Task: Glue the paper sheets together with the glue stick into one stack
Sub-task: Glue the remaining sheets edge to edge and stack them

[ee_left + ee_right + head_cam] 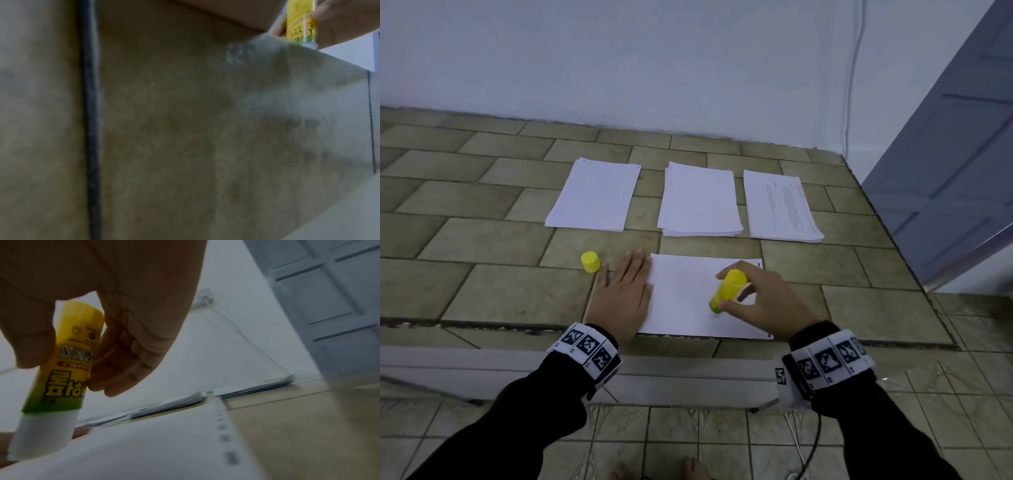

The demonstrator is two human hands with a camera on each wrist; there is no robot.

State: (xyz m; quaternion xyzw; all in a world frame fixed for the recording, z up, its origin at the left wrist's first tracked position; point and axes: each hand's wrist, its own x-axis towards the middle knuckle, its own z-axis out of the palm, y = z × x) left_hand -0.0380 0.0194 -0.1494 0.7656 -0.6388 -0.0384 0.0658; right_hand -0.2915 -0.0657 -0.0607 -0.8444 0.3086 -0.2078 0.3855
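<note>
We see the glue stick (726,290) uncapped, tilted, white tip down on the single paper sheet (688,301) lying near the front edge of the tiled ledge (482,281). The right hand (760,301) grasps the stick, thumb on 1 side and fingers (127,373) curled on the other; the right wrist view shows its yellow-green label and white tip touching the sheet. The left hand (621,294) lies flat, fingers straight, pressing the sheet's left edge and the tiles beside it. The yellow cap (590,261) sits on the tiles just left of that hand. We count 3 paper stacks (700,200) in a row behind the sheet, apart from each other; the right 1 shows printed text. Gray door (955,164) at far right.
</note>
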